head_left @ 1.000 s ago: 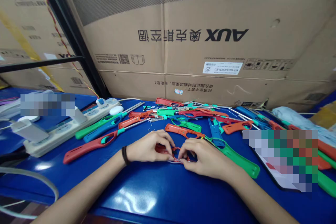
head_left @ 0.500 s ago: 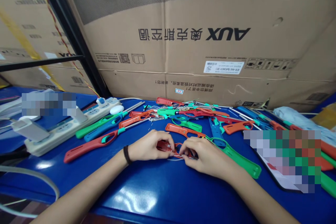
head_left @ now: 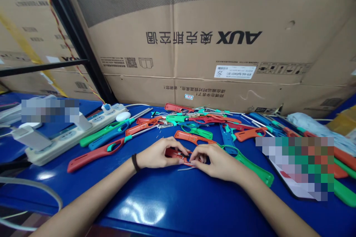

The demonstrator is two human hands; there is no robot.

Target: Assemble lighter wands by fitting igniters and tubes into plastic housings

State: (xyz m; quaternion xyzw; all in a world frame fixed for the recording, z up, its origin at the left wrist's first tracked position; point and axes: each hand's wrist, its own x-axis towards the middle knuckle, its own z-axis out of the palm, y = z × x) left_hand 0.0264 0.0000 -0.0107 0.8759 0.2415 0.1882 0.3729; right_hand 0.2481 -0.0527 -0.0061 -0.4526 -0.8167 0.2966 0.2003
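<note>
My left hand [head_left: 160, 152] is closed on a red lighter casing [head_left: 172, 153], an open half shell, gripping its left part between thumb and fingers. Fingertips of my right hand [head_left: 215, 161] pinch at the right part of that same casing, close to the left thumb. A small dark part [head_left: 181, 154] shows inside the shell, and a thin pale tube [head_left: 185, 169] sticks out just below the fingers. Just behind lies an orange lighter casing half [head_left: 191, 137]. The green casing half [head_left: 254, 168] rests beside my right wrist.
Assembled long lighters, among them a red lighter [head_left: 96, 155], lie left beside a power strip [head_left: 63, 137]. Loose casings and metal rods are heaped along a large cardboard box [head_left: 178, 48]. A blurred flat object [head_left: 297, 181] and more lighters are right of the blue table [head_left: 155, 196].
The view has shifted slightly. My fingers have moved a little on the red casing, the dark part inside now shows more, and the pale tube's loose end points left below them.
</note>
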